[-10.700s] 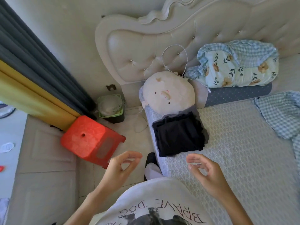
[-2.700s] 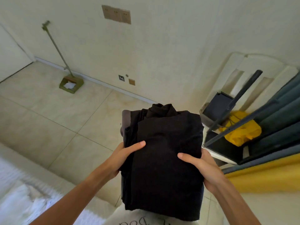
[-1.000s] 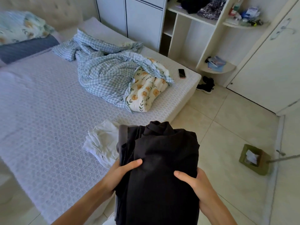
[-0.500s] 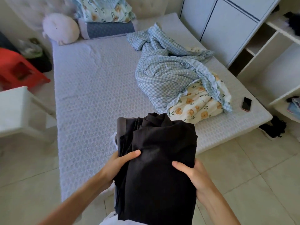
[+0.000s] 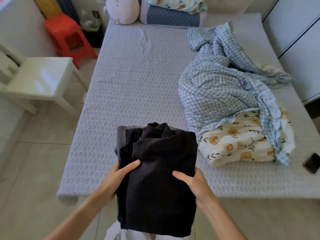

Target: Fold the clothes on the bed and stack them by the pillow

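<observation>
White side table [image 5: 41, 78] and red plastic stool [image 5: 69, 37] on tiled floor far left, beside bed with white patterned mattress cover [image 5: 135, 80]. Round cream plush toy [image 5: 122, 9] and blue dotted pillow [image 5: 171, 18] at head of bed. Left hand [image 5: 117, 177] grips left edge of folded black clothes stack [image 5: 157, 179], thumb on top. Stack held in air over foot edge of bed, well apart from pillow. Right hand [image 5: 194, 184] grips right edge, thumb on top. Crumpled blue gingham quilt with floral lining [image 5: 230, 108] on right half of bed; black phone [image 5: 311, 162] near right corner.
</observation>
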